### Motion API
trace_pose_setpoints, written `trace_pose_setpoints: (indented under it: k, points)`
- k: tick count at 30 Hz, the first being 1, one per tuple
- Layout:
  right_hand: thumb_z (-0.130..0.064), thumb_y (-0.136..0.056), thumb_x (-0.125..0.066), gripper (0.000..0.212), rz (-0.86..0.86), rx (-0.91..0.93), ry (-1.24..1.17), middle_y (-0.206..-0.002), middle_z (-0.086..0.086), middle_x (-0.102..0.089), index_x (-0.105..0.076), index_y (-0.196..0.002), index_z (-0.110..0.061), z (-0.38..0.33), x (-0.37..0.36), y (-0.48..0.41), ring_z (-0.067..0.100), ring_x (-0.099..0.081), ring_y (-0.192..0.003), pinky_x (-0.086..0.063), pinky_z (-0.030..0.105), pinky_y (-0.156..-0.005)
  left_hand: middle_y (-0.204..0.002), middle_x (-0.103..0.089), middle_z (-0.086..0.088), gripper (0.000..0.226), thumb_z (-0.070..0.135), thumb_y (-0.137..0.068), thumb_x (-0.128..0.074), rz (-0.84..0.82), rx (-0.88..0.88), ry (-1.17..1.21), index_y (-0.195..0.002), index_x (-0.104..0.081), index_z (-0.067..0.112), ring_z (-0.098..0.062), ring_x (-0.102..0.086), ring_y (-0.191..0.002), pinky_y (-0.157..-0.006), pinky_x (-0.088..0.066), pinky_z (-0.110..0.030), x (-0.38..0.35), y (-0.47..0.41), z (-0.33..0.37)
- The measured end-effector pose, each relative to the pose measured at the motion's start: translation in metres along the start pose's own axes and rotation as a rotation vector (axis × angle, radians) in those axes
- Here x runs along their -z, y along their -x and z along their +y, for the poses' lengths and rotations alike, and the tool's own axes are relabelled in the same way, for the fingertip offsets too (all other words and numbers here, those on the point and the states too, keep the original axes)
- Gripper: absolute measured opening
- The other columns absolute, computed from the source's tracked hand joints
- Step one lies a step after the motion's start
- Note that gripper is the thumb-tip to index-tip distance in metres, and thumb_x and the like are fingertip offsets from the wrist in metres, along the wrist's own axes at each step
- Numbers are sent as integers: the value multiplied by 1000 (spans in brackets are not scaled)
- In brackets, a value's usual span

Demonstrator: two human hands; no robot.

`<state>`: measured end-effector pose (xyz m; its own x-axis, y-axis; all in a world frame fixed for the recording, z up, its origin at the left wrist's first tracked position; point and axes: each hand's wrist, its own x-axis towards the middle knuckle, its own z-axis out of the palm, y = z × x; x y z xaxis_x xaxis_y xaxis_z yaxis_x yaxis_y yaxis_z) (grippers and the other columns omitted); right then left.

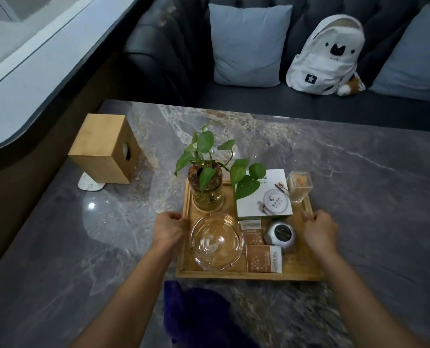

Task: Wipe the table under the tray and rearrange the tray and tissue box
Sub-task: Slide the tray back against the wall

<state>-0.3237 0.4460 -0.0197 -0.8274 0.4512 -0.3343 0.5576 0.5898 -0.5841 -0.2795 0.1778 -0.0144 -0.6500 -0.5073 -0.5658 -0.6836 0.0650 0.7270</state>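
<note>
1. The desk [347, 172] is grey marbled stone, glossy, so I judge things will slide on it easily. The sofa [259, 101] runs along its far edge.
2. The tray [246, 275] sits near the middle of the desk, close to me — stiff wood with a low rim, and loaded. I judge it heavy enough to want both sides held at mid-length and kept level.
3. The tissue box [103, 149] stands on end at the far left of the desk, well apart from the tray; it looks rigid and light, a one-hand lift.
4. The purple cloth [196, 315] lies on the desk just in front of the tray's near edge — soft, and not in either hand.
5. On the tray, the plant jar [206, 194] is tall glass with water and would tip first; the glass ashtray [217, 241] is fragile too.
6. My left hand [170, 228] wraps the tray's left rim, fingers curled on it.
7. My right hand [320, 228] closes its grip on the right rim, forearms reaching forward, wrists about level.
</note>
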Motion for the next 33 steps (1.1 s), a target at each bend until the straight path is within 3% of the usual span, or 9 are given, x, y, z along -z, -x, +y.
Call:
trace_pose_setpoints:
  k: [4,7,9,12,16,21,24,28,33]
  points:
    - [-23,-95,-43,28,-33,41,-55,-93,21,-61,-57,-92,0,-12,-5,15,32,-54,-84,-38,36,-69,-68,-63,-8,10,6,-86,-61,0,38,102,-80,-68,4,-19,-57,-59,-56,-49,-28,22,2,-14]
    - [-25,-94,-45,24,-89,100,-72,-88,15,-60,-57,-92,-4,-27,-11,31,29,-54,-82,-41,38,-72,-69,-65,-13,12,4,-84,-62,28,75,199,-92,-69,-2,-20,-56,-54,-50,-45,-25,44,6,-29]
    - [-26,-92,-48,24,-123,146,-77,-86,12,-59,-58,-94,-5,-39,-18,41,30,-56,-84,-44,41,-76,-62,-66,-9,12,5,-83,-64,63,95,245,-90,-71,0,-16,-56,-47,-46,-45,-22,61,9,-39]
    - [-26,-95,-45,26,-140,226,-47,-85,12,-58,-58,-91,-5,-60,-34,56,28,-54,-81,-38,35,-71,-44,-64,5,10,5,-84,-62,112,92,324,-78,-69,6,-5,-54,-34,-33,-41,-14,91,19,-49]
    - [-26,-94,-46,24,-222,313,-31,-85,11,-60,-57,-86,-7,-88,-61,80,26,-53,-79,-38,34,-69,-70,-64,-8,12,11,-84,-65,199,134,447,-94,-67,5,-17,-55,-57,-48,-47,-26,137,31,-69]
    - [-23,-94,-47,28,-311,414,40,-78,14,-58,-60,-89,1,-115,-104,115,28,-54,-76,-34,31,-60,-62,-56,-6,3,5,-86,-61,319,179,570,-84,-64,6,-12,-50,-45,-31,-38,-15,185,48,-97]
    - [-24,-95,-45,27,-386,460,67,-85,13,-59,-59,-95,-1,-128,-130,140,27,-52,-78,-37,33,-68,-62,-56,-7,5,4,-86,-59,379,223,620,-87,-64,3,-15,-52,-47,-34,-41,-20,212,61,-117]
    - [-28,-95,-43,29,-499,521,80,-86,12,-62,-59,-93,-4,-140,-163,168,25,-54,-75,-38,32,-65,-62,-53,-9,17,-4,-86,-53,464,284,718,-74,-60,6,-18,-46,-52,-34,-37,-16,240,72,-149]
    - [-25,-96,-40,32,-546,562,81,-84,16,-61,-59,-83,-2,-150,-194,201,30,-57,-80,-44,38,-73,-60,-50,-11,21,-2,-84,-52,523,378,777,-66,-60,7,-19,-43,-45,-49,-34,-29,266,83,-186]
